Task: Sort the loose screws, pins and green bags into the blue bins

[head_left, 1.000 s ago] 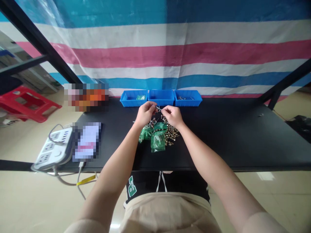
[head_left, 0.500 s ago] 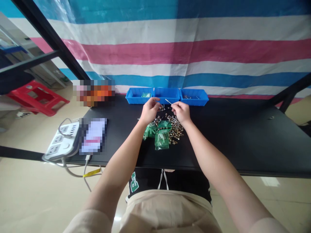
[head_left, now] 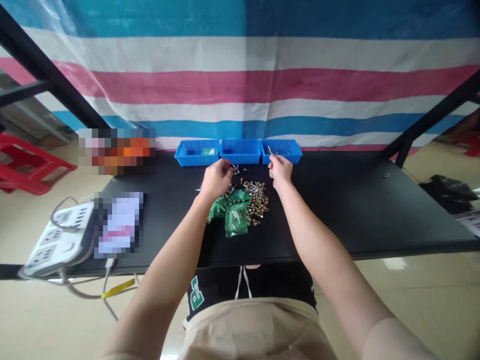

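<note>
My right hand [head_left: 281, 171] pinches a thin silver metal rod [head_left: 270, 150], its tip over the front of the right blue bin [head_left: 290, 159]. Curled just in front of the middle bin, my left hand [head_left: 218, 178] has its fingertips beside a few loose metal pins [head_left: 236, 169]. Whatever those fingers hold is hidden. Between and below my hands lies a pile of small metal pieces [head_left: 257, 197] with thin shanks and brownish heads. Green plastic packets [head_left: 236, 221] of pale sticks rest against the pile's left side.
The left blue bin [head_left: 187, 157] contains a green and white packet; the middle blue bin [head_left: 240, 156] adjoins it. On the black table's left lie a blurred-out phone [head_left: 119, 222] and a white power strip [head_left: 62, 237] with cables. Small metal bits [head_left: 386, 175] lie far right.
My right hand has moved with the rod from near the middle bin to the right bin. My left hand has come down slightly, near the loose pins. The view has shifted right.
</note>
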A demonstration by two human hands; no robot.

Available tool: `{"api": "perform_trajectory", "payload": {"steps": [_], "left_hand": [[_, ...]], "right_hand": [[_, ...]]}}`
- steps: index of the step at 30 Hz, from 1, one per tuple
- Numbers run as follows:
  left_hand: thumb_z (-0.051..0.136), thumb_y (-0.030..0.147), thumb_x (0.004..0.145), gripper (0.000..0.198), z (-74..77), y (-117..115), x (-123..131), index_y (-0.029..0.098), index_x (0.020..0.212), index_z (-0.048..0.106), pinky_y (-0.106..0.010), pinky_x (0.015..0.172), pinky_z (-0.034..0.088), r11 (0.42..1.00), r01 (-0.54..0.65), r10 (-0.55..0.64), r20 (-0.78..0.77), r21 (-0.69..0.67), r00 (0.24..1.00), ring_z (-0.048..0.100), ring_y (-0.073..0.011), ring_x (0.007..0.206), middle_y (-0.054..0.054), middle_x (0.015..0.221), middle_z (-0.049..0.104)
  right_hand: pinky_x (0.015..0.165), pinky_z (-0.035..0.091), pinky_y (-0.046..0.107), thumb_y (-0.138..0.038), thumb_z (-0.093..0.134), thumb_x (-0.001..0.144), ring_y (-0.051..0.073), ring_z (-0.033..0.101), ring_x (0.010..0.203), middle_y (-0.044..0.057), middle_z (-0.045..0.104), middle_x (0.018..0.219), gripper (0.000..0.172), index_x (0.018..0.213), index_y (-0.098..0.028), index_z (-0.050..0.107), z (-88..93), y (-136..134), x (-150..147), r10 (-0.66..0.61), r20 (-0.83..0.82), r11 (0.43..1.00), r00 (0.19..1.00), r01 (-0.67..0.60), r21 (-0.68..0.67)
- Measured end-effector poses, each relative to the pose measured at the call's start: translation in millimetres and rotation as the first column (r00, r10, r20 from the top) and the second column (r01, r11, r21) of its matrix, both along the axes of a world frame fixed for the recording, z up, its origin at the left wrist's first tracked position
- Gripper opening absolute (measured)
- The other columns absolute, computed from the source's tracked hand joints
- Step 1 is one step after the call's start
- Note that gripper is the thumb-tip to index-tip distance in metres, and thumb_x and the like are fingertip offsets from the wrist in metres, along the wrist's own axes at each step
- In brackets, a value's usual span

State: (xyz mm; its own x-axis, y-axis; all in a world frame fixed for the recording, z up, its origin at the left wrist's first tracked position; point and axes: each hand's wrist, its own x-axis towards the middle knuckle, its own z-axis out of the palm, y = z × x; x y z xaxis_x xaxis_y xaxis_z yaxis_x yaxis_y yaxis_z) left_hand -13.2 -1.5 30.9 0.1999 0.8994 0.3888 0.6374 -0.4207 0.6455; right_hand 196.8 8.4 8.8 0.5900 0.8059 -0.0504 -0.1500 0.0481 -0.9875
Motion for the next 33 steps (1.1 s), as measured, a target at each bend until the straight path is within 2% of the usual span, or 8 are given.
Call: {"api": "perform_trajectory", "payload": {"steps": [10, 15, 17, 20, 23, 25, 28, 33], "left_hand": [[0.054, 0.031, 0.085, 0.023, 0.1, 2, -1, 0.016, 0.096, 0.067, -0.034, 0.079, 0.050, 1.000, 0.004, -0.002, -0.153, 0.011, 0.988, 0.062, -0.0210, 0.080, -0.009, 0.092, 0.070], [0.053, 0.034, 0.088, 0.024, -0.9, 1, 0, 0.016, 0.097, 0.067, -0.034, 0.078, 0.050, 1.000, 0.004, -0.005, -0.172, -0.005, 0.985, 0.062, -0.0210, 0.080, -0.009, 0.093, 0.070], [0.052, 0.036, 0.090, 0.028, -1.4, 0, 0, 0.015, 0.102, 0.066, -0.034, 0.079, 0.050, 1.000, -0.001, 0.000, -0.196, -0.005, 0.981, 0.062, -0.0217, 0.083, -0.010, 0.094, 0.069], [0.051, 0.039, 0.092, 0.033, -1.6, -2, 1, 0.014, 0.107, 0.066, -0.037, 0.086, 0.049, 0.998, -0.028, 0.042, -0.313, 0.050, 0.949, 0.060, -0.0254, 0.093, -0.013, 0.097, 0.067], [0.052, 0.040, 0.091, 0.035, -1.3, -6, 1, 0.015, 0.109, 0.068, -0.043, 0.094, 0.046, 0.992, -0.086, 0.120, -0.451, 0.095, 0.885, 0.056, -0.0311, 0.106, -0.016, 0.108, 0.063], [0.054, 0.040, 0.089, 0.035, -1.4, -8, 1, 0.015, 0.110, 0.069, -0.046, 0.095, 0.045, 0.988, -0.134, 0.154, -0.510, 0.076, 0.846, 0.053, -0.0341, 0.111, -0.017, 0.116, 0.060], [0.056, 0.042, 0.087, 0.038, -2.7, -9, 1, 0.016, 0.112, 0.069, -0.048, 0.094, 0.045, 0.981, -0.195, 0.163, -0.566, 0.004, 0.808, 0.050, -0.0366, 0.115, -0.018, 0.121, 0.057], [0.053, 0.041, 0.087, 0.040, -6.0, -9, 2, 0.017, 0.115, 0.069, -0.047, 0.092, 0.046, 0.977, -0.191, 0.102, -0.584, -0.092, 0.805, 0.053, -0.0361, 0.112, -0.018, 0.115, 0.060]], "right_hand": [[0.036, 0.022, 0.018, -0.030, 0.060, 0.083, 0.005, 0.034, 0.032, -0.009, 0.050, 0.044, 0.018, 0.090, -0.015, 0.066, -1.4, 1, 2, 0.004, -0.035, 1.000, 0.999, -0.005, -0.015], [0.050, 0.040, 0.022, -0.033, 0.060, 0.082, 0.010, 0.051, 0.045, -0.005, 0.056, 0.050, 0.021, 0.088, -0.016, 0.068, -7.5, 0, -2, 0.070, 0.246, 0.995, 0.967, -0.085, 0.051], [0.061, 0.046, 0.026, -0.033, 0.060, 0.081, 0.013, 0.058, 0.054, -0.002, 0.060, 0.055, 0.020, 0.086, -0.016, 0.070, -9.2, -5, -6, 0.117, 0.448, 0.983, 0.887, -0.166, 0.072], [0.071, 0.049, 0.032, -0.033, 0.062, 0.081, 0.018, 0.062, 0.065, 0.001, 0.066, 0.065, 0.020, 0.091, -0.019, 0.072, -10.1, -14, -17, 0.183, 0.724, 0.966, 0.665, -0.257, -0.008], [0.079, 0.049, 0.036, -0.032, 0.063, 0.081, 0.023, 0.063, 0.082, 0.006, 0.069, 0.082, 0.022, 0.097, -0.020, 0.073, -10.3, -22, -26, 0.200, 0.887, 0.949, 0.415, -0.309, -0.070], [0.087, 0.049, 0.039, -0.033, 0.064, 0.081, 0.026, 0.060, 0.092, 0.009, 0.068, 0.094, 0.025, 0.100, -0.019, 0.073, -11.0, -25, -30, 0.190, 0.939, 0.940, 0.287, -0.329, -0.090], [0.094, 0.046, 0.043, -0.034, 0.065, 0.082, 0.028, 0.058, 0.097, 0.012, 0.066, 0.102, 0.030, 0.106, -0.018, 0.072, -13.0, -27, -33, 0.216, 0.958, 0.934, 0.188, -0.326, -0.146], [0.096, 0.045, 0.041, -0.034, 0.061, 0.086, 0.028, 0.057, 0.099, 0.011, 0.066, 0.101, 0.028, 0.106, -0.017, 0.072, -15.6, -28, -35, 0.309, 0.943, 0.895, 0.126, -0.374, -0.243]]}}
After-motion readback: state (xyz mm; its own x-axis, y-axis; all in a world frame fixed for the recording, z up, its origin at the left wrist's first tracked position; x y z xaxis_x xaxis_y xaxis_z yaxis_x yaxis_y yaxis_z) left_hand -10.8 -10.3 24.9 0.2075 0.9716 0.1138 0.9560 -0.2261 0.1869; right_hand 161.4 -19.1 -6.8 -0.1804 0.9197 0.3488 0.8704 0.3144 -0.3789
